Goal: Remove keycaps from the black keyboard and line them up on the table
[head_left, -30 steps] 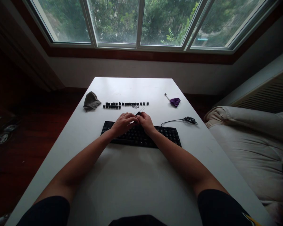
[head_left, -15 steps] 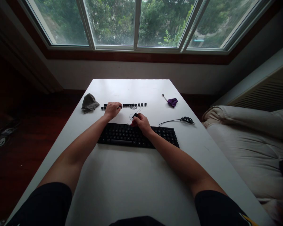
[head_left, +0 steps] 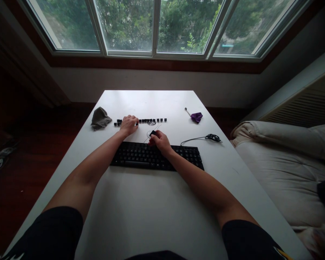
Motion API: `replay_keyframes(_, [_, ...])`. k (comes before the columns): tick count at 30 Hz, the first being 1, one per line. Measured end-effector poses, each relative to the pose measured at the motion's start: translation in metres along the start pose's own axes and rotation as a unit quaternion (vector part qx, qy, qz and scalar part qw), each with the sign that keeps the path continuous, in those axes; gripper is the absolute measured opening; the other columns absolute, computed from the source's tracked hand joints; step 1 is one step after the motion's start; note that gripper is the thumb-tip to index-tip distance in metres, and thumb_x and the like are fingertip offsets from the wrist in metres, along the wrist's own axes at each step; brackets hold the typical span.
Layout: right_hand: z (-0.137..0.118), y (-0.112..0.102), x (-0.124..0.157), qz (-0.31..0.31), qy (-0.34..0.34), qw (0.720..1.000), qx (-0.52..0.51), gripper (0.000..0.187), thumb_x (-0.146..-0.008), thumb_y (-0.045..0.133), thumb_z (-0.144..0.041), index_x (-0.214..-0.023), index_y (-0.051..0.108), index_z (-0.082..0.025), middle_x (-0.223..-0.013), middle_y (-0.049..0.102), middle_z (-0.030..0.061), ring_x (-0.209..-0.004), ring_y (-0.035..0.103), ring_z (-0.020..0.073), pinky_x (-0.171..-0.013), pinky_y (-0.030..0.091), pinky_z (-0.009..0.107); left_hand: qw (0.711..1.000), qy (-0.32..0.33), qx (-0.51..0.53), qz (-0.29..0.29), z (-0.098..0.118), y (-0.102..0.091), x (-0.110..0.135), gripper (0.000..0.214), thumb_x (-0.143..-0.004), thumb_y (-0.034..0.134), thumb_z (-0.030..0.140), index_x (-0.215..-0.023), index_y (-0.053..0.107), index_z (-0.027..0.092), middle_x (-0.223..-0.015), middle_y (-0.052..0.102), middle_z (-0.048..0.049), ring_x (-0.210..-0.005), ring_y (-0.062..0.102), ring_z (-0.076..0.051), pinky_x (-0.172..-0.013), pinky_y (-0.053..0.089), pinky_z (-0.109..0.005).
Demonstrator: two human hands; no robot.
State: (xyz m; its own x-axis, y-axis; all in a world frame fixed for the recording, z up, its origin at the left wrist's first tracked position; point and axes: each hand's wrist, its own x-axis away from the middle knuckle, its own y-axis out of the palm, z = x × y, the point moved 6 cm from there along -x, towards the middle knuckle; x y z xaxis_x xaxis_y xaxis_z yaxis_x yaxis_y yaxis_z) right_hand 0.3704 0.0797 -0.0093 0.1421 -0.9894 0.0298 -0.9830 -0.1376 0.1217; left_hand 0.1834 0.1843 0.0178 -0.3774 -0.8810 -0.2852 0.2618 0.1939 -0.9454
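Observation:
My left hand (head_left: 129, 125) rests over the row of black keycaps (head_left: 146, 121), its fingers curled around a small dark keycap (head_left: 137, 124) at the fingertips. Just behind the black keyboard (head_left: 141, 155), my right hand (head_left: 161, 141) pinches a small black piece (head_left: 152, 133) that looks like a keycap. Close to those fingers are a clear ring (head_left: 148, 134) and thin wires, partly hidden by the hand. Another round, clear object (head_left: 151, 122) lies against the keycap row. My right wrist and forearm cover part of the keyboard.
On the white table (head_left: 141, 209), a grey cloth (head_left: 100, 118) lies at the left. A purple cloth (head_left: 196, 117) and a thin brush-like stick (head_left: 187, 111) are at the right back. The keyboard's bundled cable (head_left: 212, 137) sits at the right. A cushioned seat (head_left: 268, 169) adjoins the table's right side.
The whole view has shifted slightly left. Both hands keep nearly the same places and grips relative to the keyboard and keycaps.

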Motion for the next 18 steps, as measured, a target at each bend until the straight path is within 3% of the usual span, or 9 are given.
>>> replay_keyframes(18, [0.0014, -0.0028, -0.0005, -0.01, -0.011, 1.0, 0.006, 0.027, -0.083, 0.068, -0.042, -0.09, 0.052, -0.022, -0.07, 0.067, -0.0021, -0.059, 0.071, 0.0172, -0.054, 0.059, 0.028, 1.0, -0.008, 0.008, 0.011, -0.0013, -0.0087, 0.0032, 0.02, -0.088, 0.062, 0.025, -0.105, 0.071, 0.021, -0.116, 0.066, -0.0116, -0.113, 0.054, -0.032, -0.1, 0.04, -0.049])
